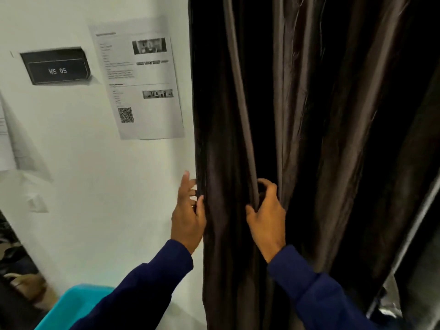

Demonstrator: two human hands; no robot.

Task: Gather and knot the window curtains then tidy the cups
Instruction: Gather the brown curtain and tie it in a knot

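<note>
Sign and sheet on wall. Teal bin at bottom left. Left hand released, fingers reaching round the curtain's left edge. Right hand grasps a fold. Curtain hangs ungathered, right of wall.

White wall bears a black sign and printed sheet.

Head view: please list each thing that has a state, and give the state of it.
curtain: hanging, partly bunched, not knotted
left hand: fingers straight, at curtain's left edge
right hand: grips a curtain fold
printed sheet: stuck on wall
black sign: reads WS 05
</note>
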